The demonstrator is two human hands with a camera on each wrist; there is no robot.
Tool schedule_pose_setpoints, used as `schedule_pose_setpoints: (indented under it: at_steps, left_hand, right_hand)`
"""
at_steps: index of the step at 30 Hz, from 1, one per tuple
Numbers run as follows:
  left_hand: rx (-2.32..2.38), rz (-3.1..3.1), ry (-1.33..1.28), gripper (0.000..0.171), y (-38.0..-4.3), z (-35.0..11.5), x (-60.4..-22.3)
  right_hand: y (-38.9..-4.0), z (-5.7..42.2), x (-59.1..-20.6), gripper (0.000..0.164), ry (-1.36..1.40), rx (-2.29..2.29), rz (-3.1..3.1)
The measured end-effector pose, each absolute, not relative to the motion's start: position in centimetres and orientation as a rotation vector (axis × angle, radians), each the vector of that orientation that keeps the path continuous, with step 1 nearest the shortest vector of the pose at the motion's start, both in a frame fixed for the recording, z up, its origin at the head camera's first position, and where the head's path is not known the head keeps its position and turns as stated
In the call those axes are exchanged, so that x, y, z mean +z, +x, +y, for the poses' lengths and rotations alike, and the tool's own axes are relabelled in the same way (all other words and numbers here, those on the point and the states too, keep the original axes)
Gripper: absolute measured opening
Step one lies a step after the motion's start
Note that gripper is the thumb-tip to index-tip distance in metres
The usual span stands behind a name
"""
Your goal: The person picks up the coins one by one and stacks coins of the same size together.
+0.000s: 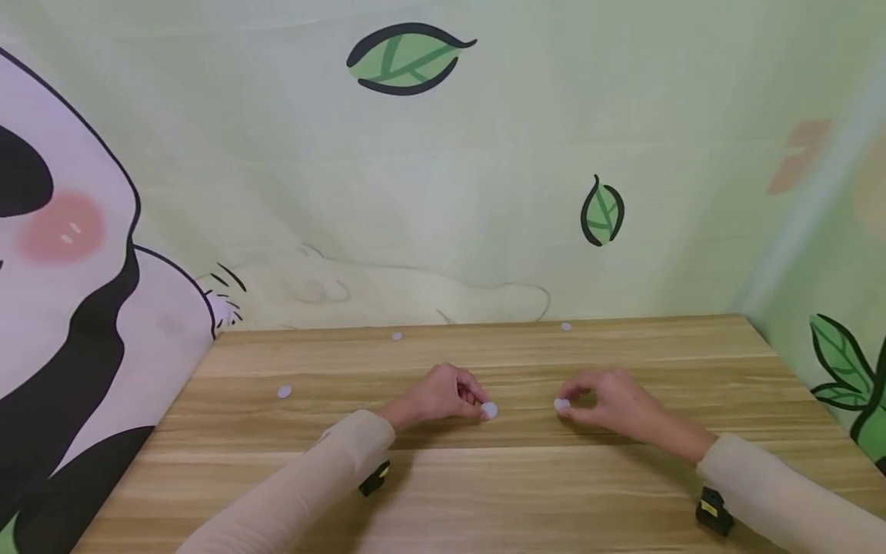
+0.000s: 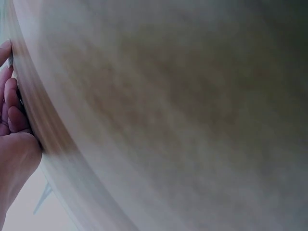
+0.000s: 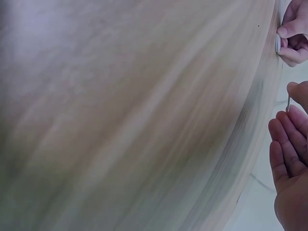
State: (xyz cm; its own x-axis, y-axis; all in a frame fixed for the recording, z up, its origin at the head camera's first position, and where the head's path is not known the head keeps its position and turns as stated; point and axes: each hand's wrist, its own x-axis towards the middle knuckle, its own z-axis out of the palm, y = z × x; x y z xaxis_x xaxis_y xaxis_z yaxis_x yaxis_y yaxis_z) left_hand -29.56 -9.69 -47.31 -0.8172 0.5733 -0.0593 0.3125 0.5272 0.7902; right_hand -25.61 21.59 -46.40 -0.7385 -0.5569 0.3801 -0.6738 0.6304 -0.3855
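Observation:
Near the middle of the wooden table (image 1: 484, 477), my left hand (image 1: 443, 396) pinches a small white disc (image 1: 489, 411) between thumb and fingers. To its right my right hand (image 1: 609, 400) pinches another white disc (image 1: 561, 404) between thumb and index finger. A gap separates the two held discs. In the right wrist view the right hand (image 3: 291, 149) holds its disc (image 3: 288, 104) edge-on, with the left hand (image 3: 297, 36) beyond it. The left wrist view shows the left hand (image 2: 17, 144) only at its left edge, mostly cut off.
Three more white discs lie on the table: one at the left (image 1: 284, 392), one at the back edge left of centre (image 1: 398, 336), and one at the back right (image 1: 566, 326). Behind the table hangs a pale green cloth (image 1: 291, 154) printed with leaves and a panda.

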Motion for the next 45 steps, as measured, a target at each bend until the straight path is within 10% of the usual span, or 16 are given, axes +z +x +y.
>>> schedule_pose_setpoints:
  at_steps: [45]
  left_hand:
    - [1.161, 2.431, 0.769, 0.017, -29.6, -9.9, -47.3]
  right_hand:
    - [-26.8, 16.1, -46.9, 0.010, 1.048, 0.854, -2.736]
